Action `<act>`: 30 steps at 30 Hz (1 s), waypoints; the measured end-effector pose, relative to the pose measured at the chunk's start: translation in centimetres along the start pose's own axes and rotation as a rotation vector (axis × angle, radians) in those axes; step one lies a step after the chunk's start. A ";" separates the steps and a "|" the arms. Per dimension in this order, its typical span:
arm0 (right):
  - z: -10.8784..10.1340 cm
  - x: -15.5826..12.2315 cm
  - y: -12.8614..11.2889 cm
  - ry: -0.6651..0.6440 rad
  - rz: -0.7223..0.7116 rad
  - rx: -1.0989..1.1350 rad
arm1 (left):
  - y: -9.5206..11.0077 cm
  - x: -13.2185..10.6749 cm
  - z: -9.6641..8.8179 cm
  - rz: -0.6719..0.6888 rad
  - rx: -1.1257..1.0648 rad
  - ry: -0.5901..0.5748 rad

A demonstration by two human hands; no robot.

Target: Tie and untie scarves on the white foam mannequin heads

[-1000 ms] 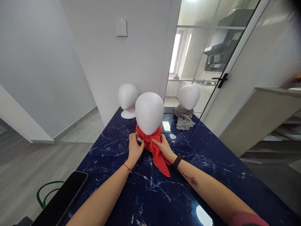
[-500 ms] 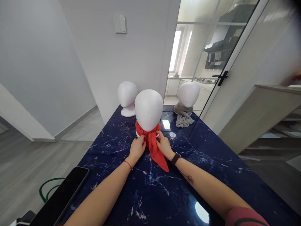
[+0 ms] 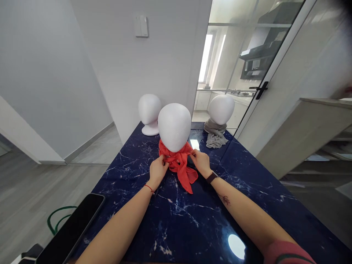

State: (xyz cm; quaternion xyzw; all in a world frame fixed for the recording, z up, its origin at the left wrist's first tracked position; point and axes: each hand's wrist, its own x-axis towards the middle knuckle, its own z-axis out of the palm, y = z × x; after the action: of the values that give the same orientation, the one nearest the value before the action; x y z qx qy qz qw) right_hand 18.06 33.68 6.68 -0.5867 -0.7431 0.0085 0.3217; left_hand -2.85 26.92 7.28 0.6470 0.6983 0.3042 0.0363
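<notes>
A white foam mannequin head [image 3: 174, 126] stands on the dark blue marble table [image 3: 192, 220]. A red scarf [image 3: 180, 164] is wrapped round its neck, and a loose end hangs down onto the tabletop. My left hand [image 3: 157, 170] pinches the scarf at the neck's left side. My right hand [image 3: 201, 162] pinches it at the right side, so the cloth is stretched sideways between them. I wear a red string on the left wrist and a dark watch on the right.
Two more white heads stand at the table's far end: a bare one [image 3: 149, 113] on the left, and one [image 3: 221, 110] with a grey scarf [image 3: 215, 134] on the right. A black phone [image 3: 71, 229] lies at the near-left edge. A glass door is behind.
My hands have moved apart from the middle of the knot to the sides of the neck, and the red scarf is spread wider; its hanging end now lies shorter.
</notes>
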 end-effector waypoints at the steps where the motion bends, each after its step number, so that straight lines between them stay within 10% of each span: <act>1: 0.0 0.1 0.3 0.014 0.043 -0.004 | 0.0 0.1 -0.1 -0.015 -0.004 0.009; 19: 2.1 2.1 4.6 0.028 0.379 0.602 | -0.9 0.8 -0.8 -0.330 -0.120 0.100; 26: 1.4 -0.2 1.2 0.232 -0.046 0.161 | 0.0 -0.2 -0.4 0.083 0.058 0.162; 30: 0.9 -1.6 -1.1 0.099 -0.145 0.008 | 1.6 -1.4 -0.3 0.247 0.163 0.086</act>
State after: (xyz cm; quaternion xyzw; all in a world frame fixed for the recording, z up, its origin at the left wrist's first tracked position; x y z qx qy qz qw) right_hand 16.79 32.24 5.64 -0.5297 -0.7669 -0.0409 0.3600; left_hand -1.40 25.49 7.82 0.7151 0.6366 0.2762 -0.0840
